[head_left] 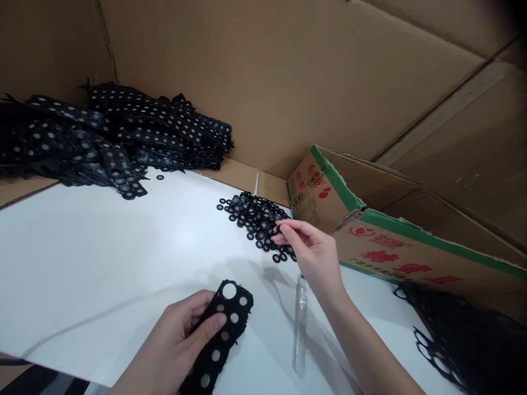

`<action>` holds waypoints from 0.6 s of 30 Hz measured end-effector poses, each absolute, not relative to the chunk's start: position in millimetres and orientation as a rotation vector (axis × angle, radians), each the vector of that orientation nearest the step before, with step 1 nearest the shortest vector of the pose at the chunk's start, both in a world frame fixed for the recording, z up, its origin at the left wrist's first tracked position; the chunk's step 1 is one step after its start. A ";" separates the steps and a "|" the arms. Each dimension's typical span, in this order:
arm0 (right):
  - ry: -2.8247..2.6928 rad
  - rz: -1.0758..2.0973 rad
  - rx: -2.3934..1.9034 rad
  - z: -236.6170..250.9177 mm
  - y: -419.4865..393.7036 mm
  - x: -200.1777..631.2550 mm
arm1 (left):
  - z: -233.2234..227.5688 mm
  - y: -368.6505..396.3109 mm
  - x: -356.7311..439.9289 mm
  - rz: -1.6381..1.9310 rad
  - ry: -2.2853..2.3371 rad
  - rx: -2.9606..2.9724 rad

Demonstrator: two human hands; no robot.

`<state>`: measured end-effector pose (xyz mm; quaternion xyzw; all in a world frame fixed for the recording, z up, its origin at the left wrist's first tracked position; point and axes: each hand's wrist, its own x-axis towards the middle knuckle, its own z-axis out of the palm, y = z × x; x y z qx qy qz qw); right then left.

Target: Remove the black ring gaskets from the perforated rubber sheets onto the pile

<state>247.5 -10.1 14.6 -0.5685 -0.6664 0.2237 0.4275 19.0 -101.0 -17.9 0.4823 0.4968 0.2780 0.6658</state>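
My left hand (pixel 193 329) grips a black rubber-like strip (pixel 225 336) with ragged edges and rows of pale round spots. One larger white circle near its far end looks like an open hole. Over a heap of small black rings (pixel 251 211), my right hand (pixel 310 249) pinches what appears to be one black ring (pixel 279 228) between thumb and fingertips. The fingers partly hide that ring. Below the right hand, a slim clear tube-like tool (pixel 301 323) lies on the white table (pixel 135 263).
Stacks of dotted black strips (pixel 160 129) are piled at the back left, with a stray ring (pixel 160 177) beside them. A green-edged cardboard box (pixel 395 247) stands at right. Black punched-out sheets (pixel 465 334) lie at lower right. Tall cardboard walls (pixel 255 82) enclose the back.
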 end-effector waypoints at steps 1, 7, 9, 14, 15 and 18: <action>-1.687 0.498 -1.432 13.4 -2.3 251.3 | -19.7 -100.7 18.0 0.655 1.102 1.041; -2.076 0.273 -1.353 25.6 -6.6 234.5 | -14.1 -91.3 17.3 0.736 0.958 0.844; -2.376 0.370 -1.037 41.4 -17.8 224.3 | 1.6 -83.0 20.5 0.760 0.916 0.886; -2.172 0.428 -0.969 73.8 -19.1 225.9 | 38.3 -44.7 38.5 0.873 0.862 1.026; -2.079 0.410 -1.007 73.9 -14.7 230.2 | 39.3 -33.5 43.8 0.859 0.849 1.037; -2.004 0.371 -1.070 59.3 3.8 245.2 | 29.7 5.6 61.6 0.830 0.819 1.101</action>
